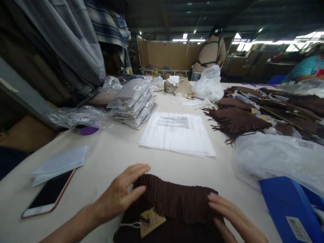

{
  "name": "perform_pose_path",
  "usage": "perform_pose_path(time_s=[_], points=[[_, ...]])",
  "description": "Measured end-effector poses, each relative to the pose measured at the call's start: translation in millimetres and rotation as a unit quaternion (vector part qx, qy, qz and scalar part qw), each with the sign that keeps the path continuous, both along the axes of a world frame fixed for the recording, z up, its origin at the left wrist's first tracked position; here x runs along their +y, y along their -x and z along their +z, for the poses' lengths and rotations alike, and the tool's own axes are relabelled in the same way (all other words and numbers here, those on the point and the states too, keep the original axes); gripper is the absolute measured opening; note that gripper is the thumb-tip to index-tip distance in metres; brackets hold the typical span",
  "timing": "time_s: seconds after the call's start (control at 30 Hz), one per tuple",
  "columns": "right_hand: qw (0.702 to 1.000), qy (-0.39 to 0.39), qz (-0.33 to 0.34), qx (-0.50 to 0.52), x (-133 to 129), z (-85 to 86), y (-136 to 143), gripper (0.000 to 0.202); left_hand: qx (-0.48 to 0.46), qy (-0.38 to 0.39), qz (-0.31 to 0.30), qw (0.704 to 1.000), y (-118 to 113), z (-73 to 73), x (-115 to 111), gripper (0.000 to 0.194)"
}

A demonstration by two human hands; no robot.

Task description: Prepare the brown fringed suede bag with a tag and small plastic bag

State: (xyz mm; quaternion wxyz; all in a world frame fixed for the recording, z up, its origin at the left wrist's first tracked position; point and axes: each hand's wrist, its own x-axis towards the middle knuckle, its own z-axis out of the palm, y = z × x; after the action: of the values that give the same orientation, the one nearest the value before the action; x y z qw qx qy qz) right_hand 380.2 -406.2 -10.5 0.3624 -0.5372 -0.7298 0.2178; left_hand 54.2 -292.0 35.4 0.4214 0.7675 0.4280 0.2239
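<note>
Both hands lie flat and open on one brown fringed garment (pixel 174 206) at the near edge of the table (pixel 113 152): the left hand (pixel 121 192) presses its left end, the right hand (pixel 230 216) its right end, neither closed around anything. One tan tag (pixel 151 221) sits on the garment between them; the garment's lower part is cut off by the frame. Beyond the garment lies one stack of white printed bags (pixel 177 133). Left of it, one phone (pixel 49 195) and one stack of bagged grey pieces (pixel 134 103), count unclear. Right of it, a heap of brown fringed pieces (pixel 238 121), uncountable, and one blue box (pixel 291 206), contents hidden.
</note>
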Motion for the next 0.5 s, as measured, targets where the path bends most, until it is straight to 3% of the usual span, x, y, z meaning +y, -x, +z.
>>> perform_pose_path(time_s=[0.07, 0.2, 0.33, 0.5], points=[[0.995, -0.034, -0.080, -0.054, 5, -1.1, 3, 0.044, 0.036, -0.050, 0.063, 0.996, 2, -15.9, 10, 0.048], [0.976, -0.102, -0.071, -0.177, 13, -14.6, 25, 0.043, 0.111, -0.124, -0.014, 0.986, -16, -41.8, 4, 0.041], [0.952, -0.157, -0.054, -0.255, 4, -25.8, 37, 0.043, 0.152, -0.218, -0.042, 0.963, -32, -42.5, -19, 0.033], [0.947, -0.168, -0.071, -0.264, -9, -25.8, 41, 0.038, 0.092, -0.282, -0.059, 0.953, -21, -45.2, -42, 0.024]])
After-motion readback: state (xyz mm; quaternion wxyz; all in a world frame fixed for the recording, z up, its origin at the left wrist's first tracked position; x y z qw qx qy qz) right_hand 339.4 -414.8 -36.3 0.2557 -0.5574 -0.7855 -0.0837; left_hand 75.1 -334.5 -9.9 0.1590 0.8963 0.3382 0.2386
